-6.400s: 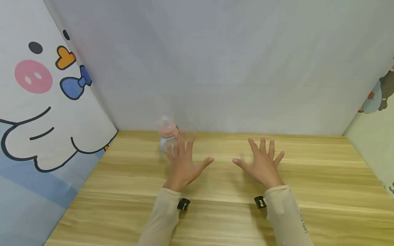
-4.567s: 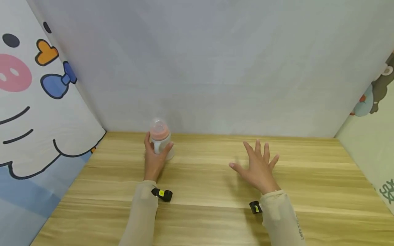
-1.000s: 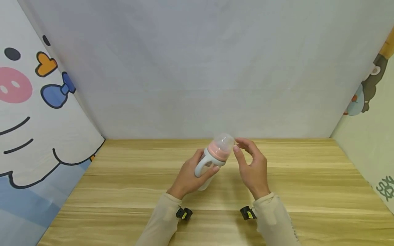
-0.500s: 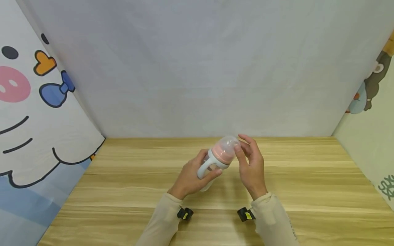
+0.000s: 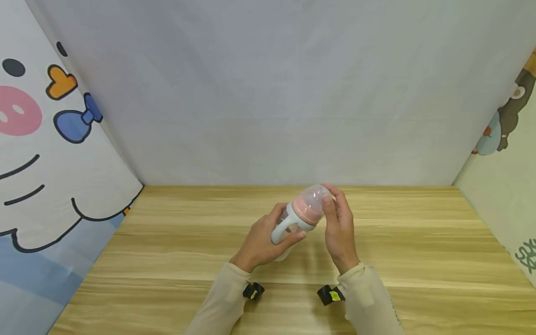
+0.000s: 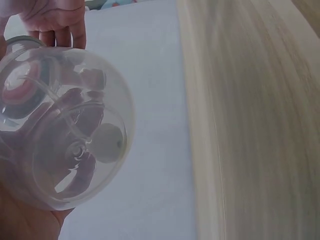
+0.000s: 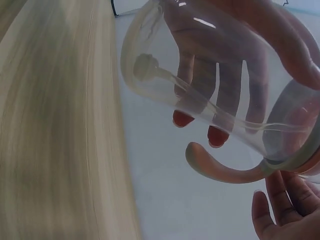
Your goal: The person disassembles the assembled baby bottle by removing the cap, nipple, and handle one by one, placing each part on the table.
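Note:
A clear baby bottle [image 5: 307, 213] with a pink collar and a pale grey handle is held tilted above the table, its top leaning to the right. My left hand [image 5: 259, 239] grips the body around the handle. Thumb and fingers of my right hand [image 5: 341, 235] pinch the transparent dome cap [image 5: 313, 195] over the teat. From the left wrist, the bottle's round base [image 6: 75, 130] faces the camera, and a straw with a weighted end shows inside. The right wrist view has the see-through body [image 7: 215, 95], left-hand fingers behind it, and the curved handle [image 7: 225, 172].
A wood-grain table [image 5: 167, 251] lies beneath both hands, meeting a plain pale backdrop [image 5: 268, 116] along its far edge. Cartoon-printed cloth [image 5: 75, 186] hangs at the left, and a light green printed panel [image 5: 502, 200] stands at the right. Both wrists wear small black cameras.
Since the oldest frames, my left hand has lifted the bottle from the table's back left and brought it to the middle. Lately my right hand has closed in and taken hold of the cap.

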`<state>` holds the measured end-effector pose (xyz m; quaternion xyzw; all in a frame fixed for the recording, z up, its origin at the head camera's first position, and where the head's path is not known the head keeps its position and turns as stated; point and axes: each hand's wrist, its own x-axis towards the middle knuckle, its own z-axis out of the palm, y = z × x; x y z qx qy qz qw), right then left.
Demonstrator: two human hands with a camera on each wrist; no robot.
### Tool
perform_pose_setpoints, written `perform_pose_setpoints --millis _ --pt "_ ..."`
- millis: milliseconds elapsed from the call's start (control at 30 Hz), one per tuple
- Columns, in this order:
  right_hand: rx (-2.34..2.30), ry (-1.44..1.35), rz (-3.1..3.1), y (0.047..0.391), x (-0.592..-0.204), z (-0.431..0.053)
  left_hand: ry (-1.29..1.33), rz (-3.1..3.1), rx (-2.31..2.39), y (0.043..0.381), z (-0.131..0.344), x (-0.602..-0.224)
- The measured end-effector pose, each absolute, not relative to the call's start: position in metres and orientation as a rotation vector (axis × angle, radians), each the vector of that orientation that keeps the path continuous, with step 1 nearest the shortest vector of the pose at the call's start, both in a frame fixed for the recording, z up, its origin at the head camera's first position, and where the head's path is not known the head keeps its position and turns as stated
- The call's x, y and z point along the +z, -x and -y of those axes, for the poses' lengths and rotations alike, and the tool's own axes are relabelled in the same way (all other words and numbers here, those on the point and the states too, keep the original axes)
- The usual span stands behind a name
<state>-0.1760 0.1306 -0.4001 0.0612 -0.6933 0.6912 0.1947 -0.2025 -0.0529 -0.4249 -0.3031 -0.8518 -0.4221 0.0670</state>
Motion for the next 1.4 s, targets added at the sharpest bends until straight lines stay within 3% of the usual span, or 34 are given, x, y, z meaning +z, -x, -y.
perform_pose_setpoints --millis 1400 --pt "2.211 -0.218 1.751 0.176 -0.400 -0.120 0.998 2.590 -1.175 0.195 0.050 -0.418"
